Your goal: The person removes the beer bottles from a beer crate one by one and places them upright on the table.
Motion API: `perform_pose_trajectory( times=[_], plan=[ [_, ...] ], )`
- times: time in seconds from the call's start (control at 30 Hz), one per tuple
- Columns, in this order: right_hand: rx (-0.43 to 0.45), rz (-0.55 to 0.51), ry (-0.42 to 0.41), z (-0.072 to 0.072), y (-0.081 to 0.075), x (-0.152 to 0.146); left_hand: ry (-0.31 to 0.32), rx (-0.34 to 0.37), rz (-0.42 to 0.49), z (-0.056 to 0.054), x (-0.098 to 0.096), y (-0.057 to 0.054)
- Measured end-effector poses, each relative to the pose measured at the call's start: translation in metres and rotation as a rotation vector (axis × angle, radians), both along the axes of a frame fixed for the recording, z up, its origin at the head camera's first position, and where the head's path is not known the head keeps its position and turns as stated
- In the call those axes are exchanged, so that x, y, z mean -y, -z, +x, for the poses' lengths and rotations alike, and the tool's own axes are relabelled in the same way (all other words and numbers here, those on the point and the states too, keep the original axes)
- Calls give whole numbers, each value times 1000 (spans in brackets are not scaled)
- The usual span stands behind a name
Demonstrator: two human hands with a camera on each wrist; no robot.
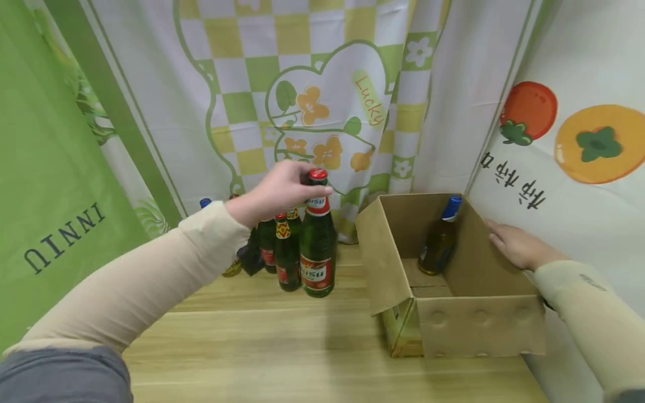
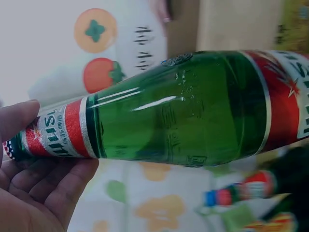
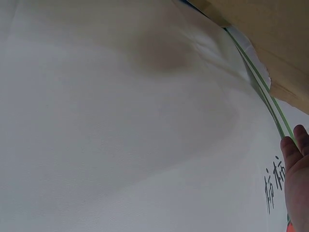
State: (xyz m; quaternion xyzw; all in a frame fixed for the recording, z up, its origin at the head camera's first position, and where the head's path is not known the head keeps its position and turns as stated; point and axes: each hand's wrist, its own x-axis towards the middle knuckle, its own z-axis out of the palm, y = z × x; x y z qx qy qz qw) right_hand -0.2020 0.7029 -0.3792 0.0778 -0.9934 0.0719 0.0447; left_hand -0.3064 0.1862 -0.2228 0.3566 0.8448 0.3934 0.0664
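My left hand (image 1: 282,189) grips a green beer bottle (image 1: 318,240) by its neck, just under the red cap. In the left wrist view the thumb and fingers wrap the neck label of this beer bottle (image 2: 159,116). My right hand (image 1: 519,244) rests with fairly straight fingers on the right side of an open cardboard box (image 1: 478,324). One beer bottle with blue neck foil (image 1: 437,240) stands inside that box. In the right wrist view only part of the right hand (image 3: 297,179) shows, beside a cardboard flap (image 3: 275,43).
Several more bottles (image 1: 287,257) stand close behind and left of the held one, partly hidden by my left arm. The wooden table (image 1: 282,347) runs beneath everything. A patterned curtain (image 1: 322,33) hangs behind, with a white printed curtain (image 1: 569,212) at the right.
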Motion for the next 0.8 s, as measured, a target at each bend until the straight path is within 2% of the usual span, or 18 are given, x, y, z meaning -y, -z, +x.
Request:
perform_pose_trajectory(
  times=[0.2,0.3,0.4,0.6,0.7,0.8],
  plan=[
    [-19,-9,-16,-2,3,2,-91,-9,-28,13,48,66],
    [-27,-15,-18,-2,1,3,-142,5,-21,15,67,95],
    [-42,-8,-22,-3,-2,4,-197,22,8,13,84,120],
    [-34,-8,-16,-3,-3,7,-274,-23,58,10,104,155],
    [-2,-4,7,1,-3,8,-310,-23,61,6,108,168],
    [-9,-8,5,4,-3,8,-337,-22,62,0,111,177]
  ],
)
